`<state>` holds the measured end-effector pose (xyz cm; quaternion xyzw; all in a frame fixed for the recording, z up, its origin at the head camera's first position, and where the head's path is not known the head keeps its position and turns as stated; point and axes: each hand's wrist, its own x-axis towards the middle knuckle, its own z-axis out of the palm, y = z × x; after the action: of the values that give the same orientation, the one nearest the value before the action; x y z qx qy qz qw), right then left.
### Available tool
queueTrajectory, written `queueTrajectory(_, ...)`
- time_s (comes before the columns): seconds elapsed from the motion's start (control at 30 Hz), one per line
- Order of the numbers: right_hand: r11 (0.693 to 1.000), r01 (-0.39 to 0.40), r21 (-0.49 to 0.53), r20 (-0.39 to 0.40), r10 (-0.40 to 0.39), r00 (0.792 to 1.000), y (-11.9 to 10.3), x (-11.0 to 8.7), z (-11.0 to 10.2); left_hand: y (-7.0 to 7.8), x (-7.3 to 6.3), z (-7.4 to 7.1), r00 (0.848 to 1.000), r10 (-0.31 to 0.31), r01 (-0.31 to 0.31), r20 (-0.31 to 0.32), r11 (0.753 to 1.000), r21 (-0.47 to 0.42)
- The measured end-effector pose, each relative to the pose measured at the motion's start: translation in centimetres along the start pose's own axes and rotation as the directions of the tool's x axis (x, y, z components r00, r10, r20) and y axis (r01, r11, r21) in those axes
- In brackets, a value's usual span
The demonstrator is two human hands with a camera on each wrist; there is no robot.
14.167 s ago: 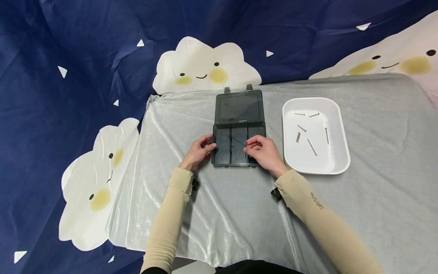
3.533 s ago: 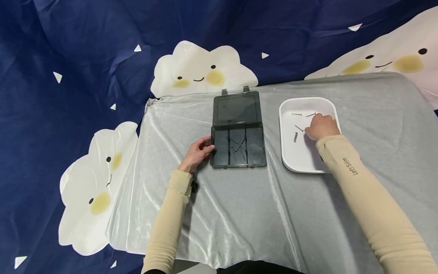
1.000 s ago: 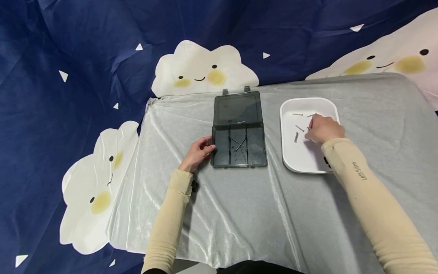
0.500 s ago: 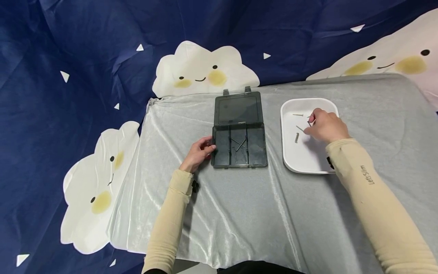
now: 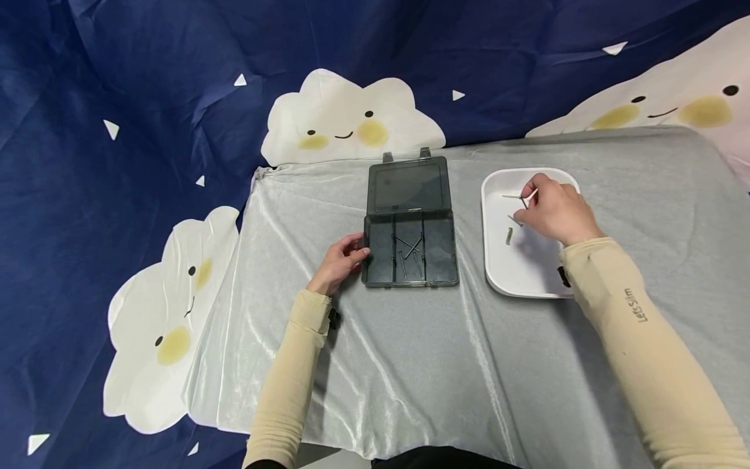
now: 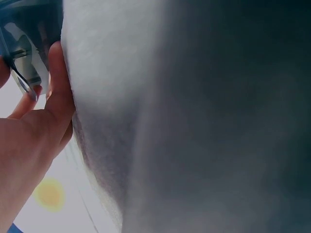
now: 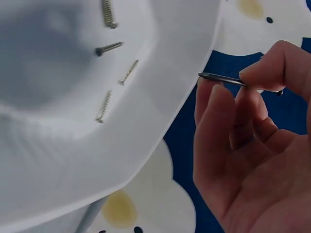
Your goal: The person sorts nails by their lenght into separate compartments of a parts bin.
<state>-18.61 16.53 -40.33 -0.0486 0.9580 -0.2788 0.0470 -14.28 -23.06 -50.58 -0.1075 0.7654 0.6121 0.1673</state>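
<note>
A dark plastic compartment box [image 5: 438, 260] lies on the cloth with its lid folded back. My left hand [image 5: 335, 264] holds its left side, thumb over the rim and fingers along the outer wall. Several dark nails [image 5: 412, 249] lie crossed in the middle compartment. To the right, my right hand [image 5: 559, 210] is over the white tray [image 5: 527, 283] and pinches a nail [image 7: 221, 78] between thumb and fingertips. In the right wrist view, the nail's pointed end sticks out past the fingers. Several threaded screws [image 7: 104, 106] lie on the tray's floor.
The box's lid [image 5: 408, 187] lies flat toward the back, its two latches pointing away. Grey cloth [image 5: 410, 365] covers the table, and a dark blue sheet with cloud faces [image 5: 354, 117] hangs behind. A strip of cloth separates box and tray.
My right hand, earlier at the box, now lifts a nail from the tray. The box's middle compartment has gained nails and the tray has fewer pieces. The left hand stays put.
</note>
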Motion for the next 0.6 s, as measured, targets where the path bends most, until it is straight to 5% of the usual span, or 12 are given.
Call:
queueTrajectory(0.33, 0.984, 0.103, 0.144, -0.085, -0.091, 0.992, -2.9, -0.2, 0.2, -0.1, 0.1, 0.1, 1.0, 0.007, -0.007, -0.018, 1.0, 0.001)
queueTrajectory(0.6, 0.922, 0.109, 0.373, -0.124, -0.067, 0.99, -5.3, -0.3, 1.4, -0.1, 0.2, 0.1, 1.0, 0.003, -0.003, -0.016, 1.0, 0.003)
